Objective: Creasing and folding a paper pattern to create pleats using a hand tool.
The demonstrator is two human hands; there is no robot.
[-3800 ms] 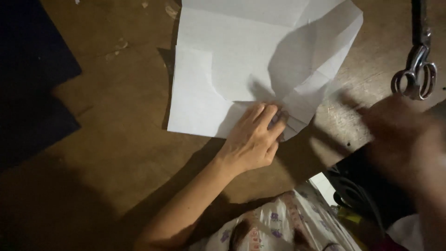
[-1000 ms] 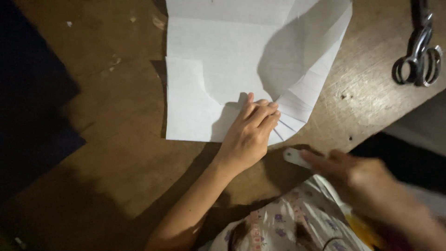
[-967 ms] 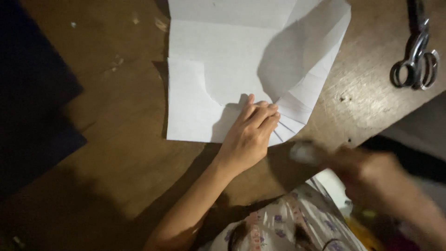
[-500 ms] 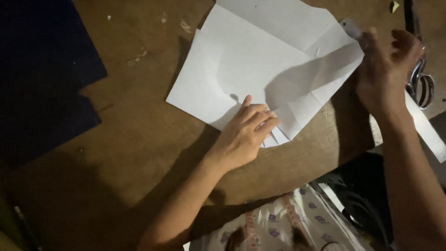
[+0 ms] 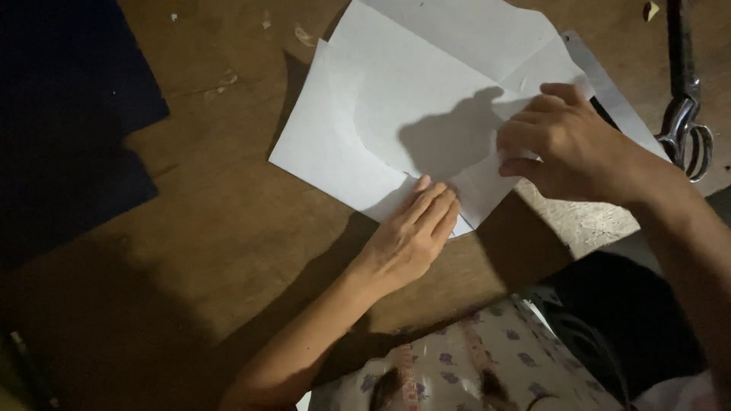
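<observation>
White paper sheets (image 5: 426, 99) lie overlapped on a brown wooden table (image 5: 228, 251), with a curved line across the lower sheet. My left hand (image 5: 415, 236) rests flat, fingers together, on the paper's near corner. My right hand (image 5: 563, 144) sits on the right part of the paper with its fingers curled. A pale flat strip (image 5: 609, 87), like a ruler, runs slantwise under that hand, which grips it. The strip's near end is hidden by my wrist.
Metal scissors (image 5: 689, 122) lie at the table's right edge. A dark blue sheet (image 5: 68, 122) covers the left side. A flower-patterned plastic bag (image 5: 472, 365) and a dark object (image 5: 624, 327) sit below the table's near edge. Small scraps (image 5: 304, 34) dot the far side.
My right hand came up from below the table edge with the pale strip and settled on the paper's right part. The left hand stayed on the corner while the paper turned.
</observation>
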